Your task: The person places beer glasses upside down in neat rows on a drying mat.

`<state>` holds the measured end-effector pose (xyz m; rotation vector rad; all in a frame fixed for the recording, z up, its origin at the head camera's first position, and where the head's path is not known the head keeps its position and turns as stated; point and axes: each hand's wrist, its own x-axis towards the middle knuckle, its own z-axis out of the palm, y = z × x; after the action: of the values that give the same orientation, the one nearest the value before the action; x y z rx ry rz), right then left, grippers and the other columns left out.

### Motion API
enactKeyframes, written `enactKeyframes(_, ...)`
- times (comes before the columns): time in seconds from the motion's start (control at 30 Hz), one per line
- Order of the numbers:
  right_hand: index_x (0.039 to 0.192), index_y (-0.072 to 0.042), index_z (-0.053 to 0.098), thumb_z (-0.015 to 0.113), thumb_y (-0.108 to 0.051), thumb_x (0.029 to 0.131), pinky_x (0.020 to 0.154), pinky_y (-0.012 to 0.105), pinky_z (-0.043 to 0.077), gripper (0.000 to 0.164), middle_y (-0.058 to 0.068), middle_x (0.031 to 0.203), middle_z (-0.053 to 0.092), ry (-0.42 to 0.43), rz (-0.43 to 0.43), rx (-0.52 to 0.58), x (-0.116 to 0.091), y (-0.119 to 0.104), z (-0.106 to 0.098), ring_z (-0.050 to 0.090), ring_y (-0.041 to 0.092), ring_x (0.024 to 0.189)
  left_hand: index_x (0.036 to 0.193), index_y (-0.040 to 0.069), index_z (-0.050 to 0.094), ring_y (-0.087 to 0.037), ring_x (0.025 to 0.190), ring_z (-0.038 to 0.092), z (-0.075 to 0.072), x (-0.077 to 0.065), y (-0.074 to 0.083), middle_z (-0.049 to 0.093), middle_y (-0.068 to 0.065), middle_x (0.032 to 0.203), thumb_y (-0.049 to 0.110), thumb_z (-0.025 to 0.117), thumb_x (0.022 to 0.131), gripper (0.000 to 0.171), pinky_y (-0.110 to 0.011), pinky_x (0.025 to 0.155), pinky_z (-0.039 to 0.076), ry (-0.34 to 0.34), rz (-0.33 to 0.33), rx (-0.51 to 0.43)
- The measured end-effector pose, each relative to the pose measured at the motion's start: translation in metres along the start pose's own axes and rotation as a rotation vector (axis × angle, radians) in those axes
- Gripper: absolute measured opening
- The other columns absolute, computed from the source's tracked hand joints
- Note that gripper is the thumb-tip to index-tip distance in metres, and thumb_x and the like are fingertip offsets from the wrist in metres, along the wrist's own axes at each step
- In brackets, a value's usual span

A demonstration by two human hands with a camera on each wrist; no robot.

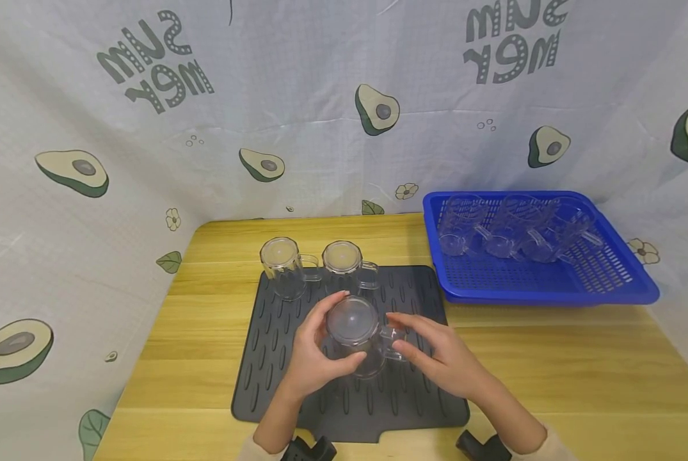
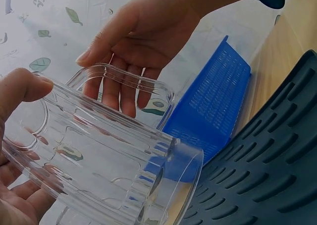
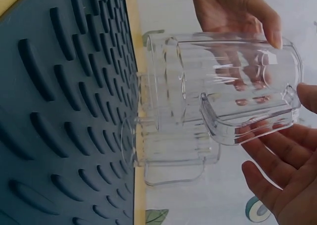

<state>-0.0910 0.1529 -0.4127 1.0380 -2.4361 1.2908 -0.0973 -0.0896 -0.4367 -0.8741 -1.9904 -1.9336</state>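
Note:
My left hand (image 1: 313,363) grips a clear glass mug (image 1: 352,320) by its sides, thumb in front and fingers behind. The mug is upside down, base up, close over a dark ribbed drying mat (image 1: 297,384). Its handle (image 3: 252,128) points toward my right hand (image 1: 450,358), whose fingers are spread loosely around it, thumb on the near side. In the left wrist view the right fingers (image 2: 111,93) show behind the handle. Two more upturned mugs stand at the mat's back edge, a left mug (image 1: 286,272) and a right mug (image 1: 342,262).
A blue perforated basket (image 1: 551,291) stands at the back right on the wooden table (image 1: 182,358). Several clear glass mugs (image 1: 502,246) lie inside along its back. Behind the table hangs a white curtain (image 1: 320,57) with avocado prints.

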Motion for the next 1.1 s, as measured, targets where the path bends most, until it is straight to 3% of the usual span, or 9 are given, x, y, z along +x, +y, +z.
enactKeyframes(0.23,0.13,-0.004,0.059,0.063,-0.003,0.092,0.085,0.04,0.055,0.038,0.008,0.123,0.065,-0.002,0.025,-0.003,-0.003,0.001,0.002,0.064,0.022,0.108,0.143,0.002,0.042,-0.027,0.115,0.055,0.003,0.002,-0.003,0.05,-0.016,0.134,-0.001,0.083,0.069,0.085,-0.036,0.092,0.052,-0.002,0.009,0.031)
enactKeyframes(0.43,0.127,-0.005,0.061,0.061,-0.002,0.093,0.071,0.03,0.053,0.034,-0.004,0.1,0.065,0.008,0.042,0.001,-0.005,0.001,0.004,0.058,0.006,0.084,0.143,0.002,0.042,-0.027,0.116,0.055,0.006,0.004,-0.005,0.05,-0.016,0.135,0.001,0.084,0.068,0.086,-0.036,0.092,0.052,-0.005,0.019,0.075)
enactKeyframes(0.57,0.122,-0.005,0.063,0.059,-0.003,0.095,0.068,0.03,0.052,0.027,-0.006,0.096,0.063,0.018,0.066,0.0,-0.006,0.002,0.004,0.056,0.004,0.081,0.143,0.003,0.043,-0.027,0.115,0.056,0.008,0.007,-0.006,0.051,-0.016,0.134,0.003,0.084,0.069,0.085,-0.036,0.091,0.053,-0.019,0.015,0.081)
enactKeyframes(0.9,0.104,-0.008,0.066,0.058,-0.009,0.097,0.065,0.028,0.052,0.01,-0.008,0.087,0.063,0.035,0.166,-0.02,-0.007,0.006,0.004,0.057,0.004,0.076,0.143,0.0,0.043,-0.027,0.114,0.055,0.015,0.014,-0.012,0.05,-0.02,0.136,-0.002,0.082,0.068,0.084,-0.037,0.09,0.053,-0.08,-0.1,0.08)
enactKeyframes(1.1,0.104,-0.005,0.066,0.058,-0.013,0.098,0.062,0.027,0.051,0.013,-0.006,0.085,0.061,0.044,0.245,-0.022,-0.006,0.011,0.001,0.056,0.006,0.073,0.138,-0.009,0.043,-0.027,0.114,0.055,0.018,0.034,0.007,0.05,-0.025,0.133,-0.007,0.079,0.071,0.077,-0.039,0.092,0.051,-0.137,-0.144,0.075)
